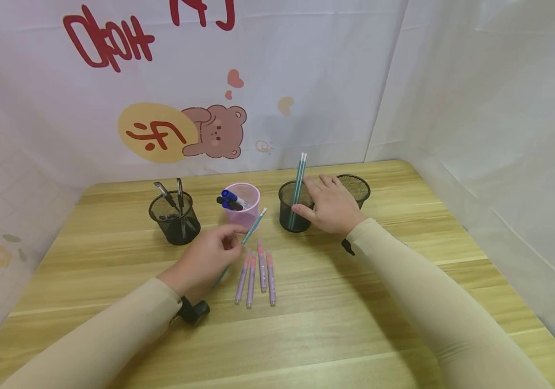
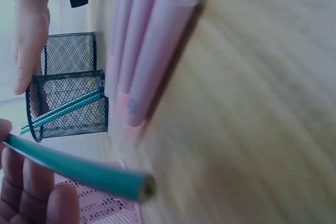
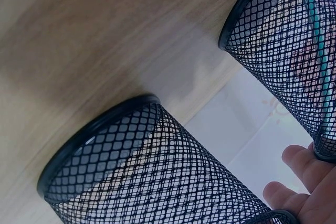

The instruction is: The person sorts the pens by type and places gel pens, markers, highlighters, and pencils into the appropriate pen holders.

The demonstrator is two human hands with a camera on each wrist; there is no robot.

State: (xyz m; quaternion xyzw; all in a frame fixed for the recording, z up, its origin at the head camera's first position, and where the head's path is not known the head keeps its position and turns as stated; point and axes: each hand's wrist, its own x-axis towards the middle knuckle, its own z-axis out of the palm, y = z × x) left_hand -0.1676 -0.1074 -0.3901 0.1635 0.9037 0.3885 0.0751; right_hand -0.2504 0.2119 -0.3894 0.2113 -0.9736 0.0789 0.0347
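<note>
My left hand [image 1: 208, 253] pinches a teal pencil [image 1: 255, 225] between thumb and fingers, slanting above the table. In the left wrist view the pencil's [image 2: 84, 170] near end points toward the table. Beside it lie several purple highlighters [image 1: 251, 281] with pink caps. My right hand [image 1: 333, 206], fingers extended, rests at the rim of a black mesh pen cup [image 1: 287, 218] holding two teal pencils [image 1: 299, 181]. To its right stands another black mesh cup [image 1: 358, 189], partly hidden by that hand; its mesh wall [image 3: 152, 177] fills much of the right wrist view.
A pink mesh cup [image 1: 244, 218] with blue and black markers [image 1: 231, 199] stands behind the left hand. Further left is a black mesh cup [image 1: 180, 229] with black pens [image 1: 167, 193]. White curtains [image 1: 326, 81] surround the wooden table [image 1: 336, 335] at the back and sides.
</note>
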